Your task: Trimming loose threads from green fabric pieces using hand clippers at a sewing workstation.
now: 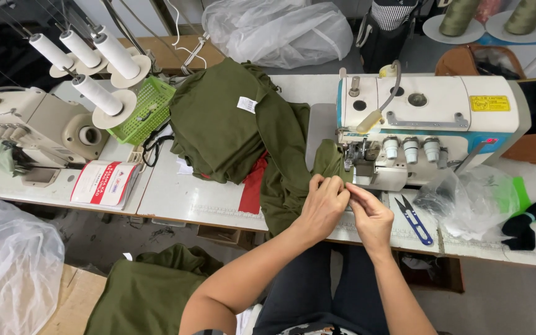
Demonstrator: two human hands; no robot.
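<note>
2 hands pinch olive-green fabric at a white overlock sewing machine.

Low centre, the left hand point(322, 205) and right hand point(367, 214) close their fingertips on a fold of the olive-green knit fabric point(231, 124), just beside the white overlock sewing machine point(429, 118); what lies under the fingers is hidden. Right of them lie blue-handled thread snips point(414, 218) and a crumpled clear plastic bag point(473, 201). A small white square label point(247, 104) sits on the fabric pile; a yellow rectangular sticker point(490, 103) marks the machine. Left, a red-and-white paper packet point(105, 184).

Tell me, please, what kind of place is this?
Most likely a garment sewing workshop. An industrial overlock sewing machine stands on the white worktable, white thread cones feed a second machine, and olive-green fabric pieces lie stacked beside both.
</note>
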